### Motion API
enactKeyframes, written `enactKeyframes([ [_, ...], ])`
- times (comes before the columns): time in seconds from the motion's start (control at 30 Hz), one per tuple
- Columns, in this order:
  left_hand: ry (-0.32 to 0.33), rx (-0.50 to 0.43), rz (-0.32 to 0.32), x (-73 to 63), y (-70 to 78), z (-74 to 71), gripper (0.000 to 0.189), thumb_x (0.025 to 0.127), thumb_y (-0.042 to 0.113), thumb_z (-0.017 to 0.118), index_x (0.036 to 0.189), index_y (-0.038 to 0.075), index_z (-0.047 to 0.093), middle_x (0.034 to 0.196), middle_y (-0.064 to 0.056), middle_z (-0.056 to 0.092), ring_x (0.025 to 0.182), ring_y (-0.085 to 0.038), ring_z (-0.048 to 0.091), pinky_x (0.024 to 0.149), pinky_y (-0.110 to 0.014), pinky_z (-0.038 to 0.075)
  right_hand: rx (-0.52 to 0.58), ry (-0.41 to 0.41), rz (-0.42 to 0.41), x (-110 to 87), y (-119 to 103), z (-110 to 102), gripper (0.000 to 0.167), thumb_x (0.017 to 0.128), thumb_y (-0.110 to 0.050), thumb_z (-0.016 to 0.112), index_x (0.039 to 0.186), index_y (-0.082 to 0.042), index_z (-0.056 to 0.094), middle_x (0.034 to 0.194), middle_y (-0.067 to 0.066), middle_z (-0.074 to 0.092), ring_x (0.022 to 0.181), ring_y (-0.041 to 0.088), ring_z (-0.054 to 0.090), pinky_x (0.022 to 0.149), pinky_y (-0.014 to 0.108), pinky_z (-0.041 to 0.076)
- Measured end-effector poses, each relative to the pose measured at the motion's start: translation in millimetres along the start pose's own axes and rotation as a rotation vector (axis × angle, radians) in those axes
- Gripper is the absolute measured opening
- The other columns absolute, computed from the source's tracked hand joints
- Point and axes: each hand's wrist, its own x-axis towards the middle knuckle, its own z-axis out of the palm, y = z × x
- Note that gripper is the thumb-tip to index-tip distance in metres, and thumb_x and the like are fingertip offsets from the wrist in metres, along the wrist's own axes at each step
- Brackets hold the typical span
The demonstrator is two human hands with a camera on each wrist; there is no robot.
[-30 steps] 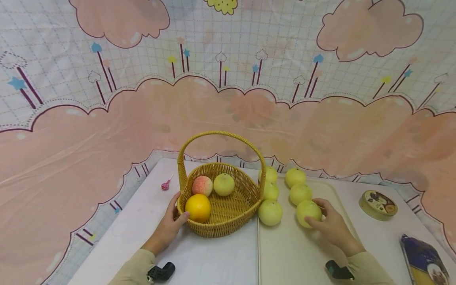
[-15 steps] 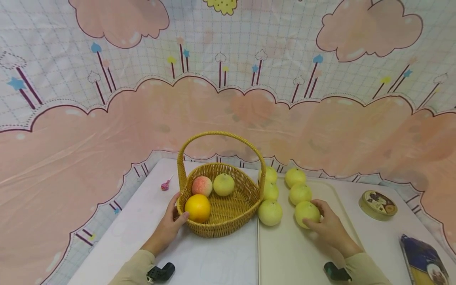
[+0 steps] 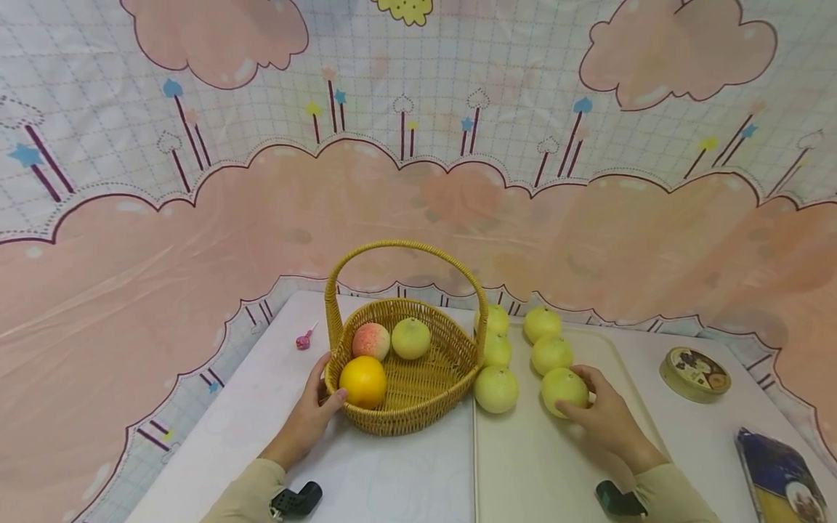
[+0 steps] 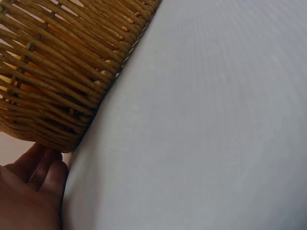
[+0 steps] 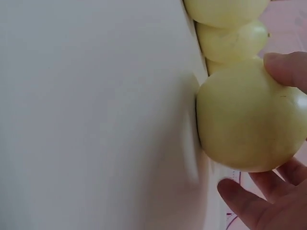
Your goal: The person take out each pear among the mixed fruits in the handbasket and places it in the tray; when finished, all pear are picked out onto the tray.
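A wicker basket [image 3: 412, 423] with a tall arched handle stands on the white table. Inside it lie an orange [image 3: 363, 382], a peach [image 3: 371, 342] and a round yellow-green fruit [image 3: 411, 338]. My left hand [image 3: 310, 421] grips the basket's left side, thumb over the rim and fingers outside; the left wrist view has those fingers [image 4: 52, 175] by the woven wall. With thumb and fingers, my right hand [image 3: 608, 418] holds another round yellow-green fruit [image 5: 249, 120], the front one of its row on the cream tray [image 3: 523, 465]. It seems to rest on the tray.
Several matching fruits [image 3: 551, 355] stand in two rows on the tray, right of the basket. A lollipop [image 3: 304, 340] lies at the left. Farther right are a round tin [image 3: 694, 375] and a blue packet [image 3: 781, 476]. A patterned cloth [image 3: 418, 203] hangs behind the table.
My right hand and the fruit it holds have shifted slightly left on the tray, mostly in the first half second. The left hand and the basket have stayed put.
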Motion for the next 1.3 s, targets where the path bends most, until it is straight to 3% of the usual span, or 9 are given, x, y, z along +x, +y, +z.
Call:
enactKeyframes([
  [0.2,0.0,-0.006,-0.012,1.1,-0.1,1.0,0.08,0.102,0.035,0.056,0.161,0.023,0.004,0.157,-0.031,0.025,0.139,-0.046,0.035,0.112,-0.059,0.03,-0.004,-0.001,-0.006,-2.3,-7,-9,0.077,0.088,-0.022,0.078,0.144,0.012,0.036,0.144,0.036,0.041,0.132,0.051,0.038,0.098,0.062,0.044],
  [0.4,-0.005,-0.002,-0.015,2.5,-0.1,0.3,0.08,0.102,0.036,0.056,0.161,0.023,0.004,0.158,-0.03,0.024,0.139,-0.046,0.034,0.112,-0.059,0.029,-0.037,0.052,-0.087,-3.3,-21,-20,0.07,0.091,-0.018,0.075,0.143,0.01,0.039,0.144,0.033,0.043,0.131,0.05,0.041,0.097,0.061,0.044],
  [0.5,-0.008,-0.005,-0.014,2.9,0.7,-0.3,0.08,0.102,0.036,0.056,0.161,0.023,0.004,0.158,-0.03,0.023,0.139,-0.046,0.034,0.112,-0.059,0.029,-0.051,0.09,-0.131,-3.6,-30,-22,0.066,0.092,-0.016,0.074,0.143,0.007,0.04,0.142,0.03,0.046,0.129,0.048,0.043,0.099,0.038,0.048],
  [0.6,-0.008,-0.013,-0.013,3.5,0.9,-0.5,0.08,0.102,0.035,0.056,0.162,0.023,0.004,0.159,-0.029,0.022,0.139,-0.046,0.035,0.112,-0.059,0.029,-0.056,0.123,-0.186,-2.0,-40,-22,0.063,0.091,-0.013,0.074,0.142,0.005,0.043,0.141,0.026,0.048,0.128,0.044,0.046,0.094,0.014,0.044],
  [0.67,-0.009,-0.017,-0.012,3.3,0.6,-0.4,0.08,0.102,0.035,0.056,0.162,0.023,0.003,0.159,-0.029,0.021,0.139,-0.046,0.034,0.112,-0.059,0.029,-0.052,0.133,-0.22,-0.3,-48,-20,0.062,0.089,-0.011,0.076,0.141,0.005,0.045,0.14,0.024,0.05,0.126,0.042,0.048,0.091,0.009,0.042],
  [1.03,-0.003,-0.024,-0.005,1.3,-0.3,1.0,0.08,0.103,0.034,0.055,0.162,0.021,0.003,0.158,-0.03,0.022,0.139,-0.046,0.033,0.112,-0.058,0.029,0.032,0.084,-0.283,7.5,-82,-1,0.064,0.084,-0.006,0.079,0.141,-0.001,0.049,0.137,0.018,0.056,0.12,0.034,0.057,0.091,0.036,0.054],
  [1.3,0.001,-0.007,0.006,1.3,-1.3,0.4,0.079,0.103,0.034,0.055,0.161,0.02,0.004,0.156,-0.032,0.026,0.137,-0.046,0.036,0.112,-0.059,0.03,0.108,0.061,-0.371,13.8,-90,13,0.061,0.083,0.001,0.078,0.138,0.001,0.051,0.135,0.015,0.059,0.117,0.033,0.058,0.089,0.036,0.056],
])
